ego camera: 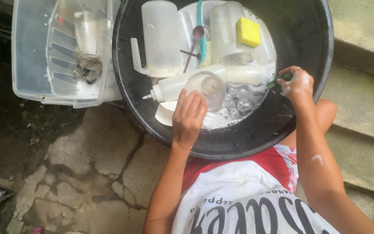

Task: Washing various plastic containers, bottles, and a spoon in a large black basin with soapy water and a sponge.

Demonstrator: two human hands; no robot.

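Left hand (pixel 189 116) reached forward palm-down, fingers wrapped on a clear glass jar (pixel 207 88) lying mouth toward the person, right hand (pixel 298 84) fisted around a green-handled brush (pixel 278 81) pointing left, over a black basin (pixel 299 30)

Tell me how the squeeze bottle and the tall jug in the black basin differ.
The squeeze bottle lies on its side across the suds, nozzle pointing left; the jug lies lengthwise, its mouth toward the person. The bottle is slim with a narrow tip; the jug is wider and has a handle. The left hand is beside the bottle, not the jug. Both are translucent white plastic in the basin.
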